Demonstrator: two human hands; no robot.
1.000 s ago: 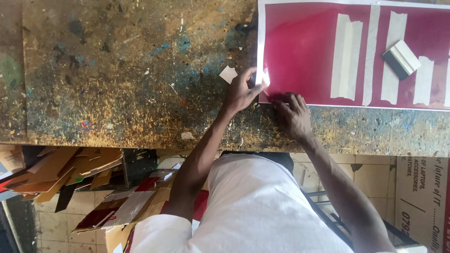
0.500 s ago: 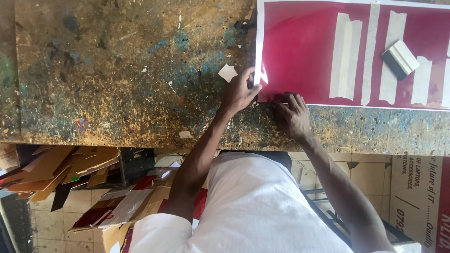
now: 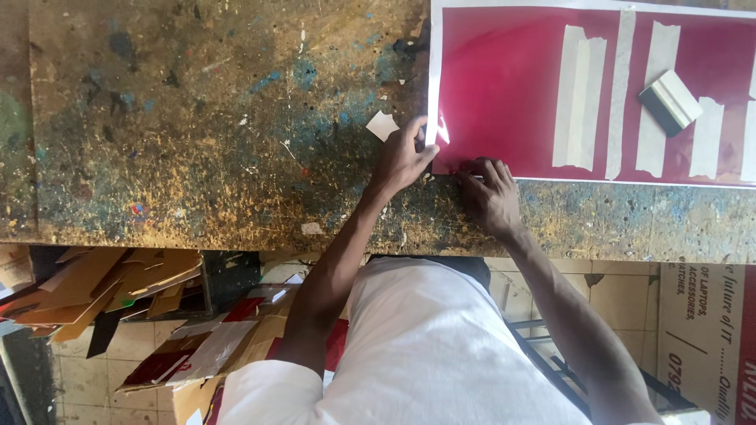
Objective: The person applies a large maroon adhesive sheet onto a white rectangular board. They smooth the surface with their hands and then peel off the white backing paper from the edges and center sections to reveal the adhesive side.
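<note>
Red vinyl sheet peeled at its corner

Red vinyl sheet (image 3: 504,86) with a white border covers the desk (image 3: 197,126) beyond and to the right of both hands, its near-left corner lying right under them. Across it, further right of the hands, run several white tape strips (image 3: 579,94), and a small grey-and-white squeegee block (image 3: 669,101) rests on the sheet well apart from the fingers.

The left hand (image 3: 402,157) sits at the sheet's left edge with thumb and fingers pinched on a small lifted flap of the red film (image 3: 441,130), which curls up off the backing. The right hand (image 3: 490,189) lies just beside it on the near edge, fingers curled and pressing the sheet down to the desk; whether it grips anything small I cannot tell.

To do this step well, I would judge that the pull should stay low and slow, drawn back along the sheet and not upward, while the right hand holds the backing flat close to the peel line so the film neither tears nor drags the sheet.

Just left of the left hand lies a small white paper scrap (image 3: 382,124) on the paint-spattered desk
</note>
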